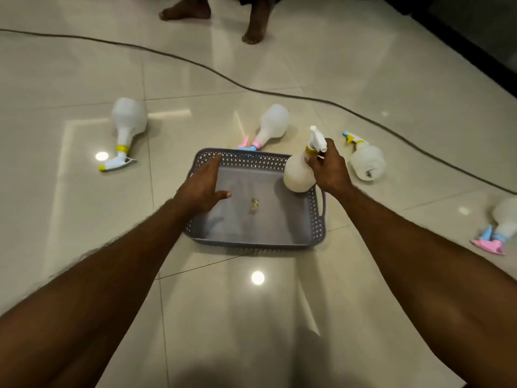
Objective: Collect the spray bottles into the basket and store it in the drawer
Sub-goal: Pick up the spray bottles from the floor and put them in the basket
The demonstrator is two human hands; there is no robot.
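Observation:
A grey perforated basket (317,219) sits on the tiled floor in the middle. My right hand (330,166) grips a white spray bottle with a yellow collar (299,175) by its neck, upright over the basket's right far corner. My left hand (204,186) hovers over the basket's left side, fingers spread, holding nothing. Other white spray bottles lie on their sides on the floor: one with a yellow collar at the left (128,121), one with a pink trigger behind the basket (272,121), one to the right (366,161), and one with a pink trigger at the far right (503,219).
A dark cable (195,68) snakes across the floor behind the bottles. Another person's bare feet (254,35) stand at the top. A small scrap (254,205) lies on the basket's bottom. Dark furniture (475,32) fills the top right corner.

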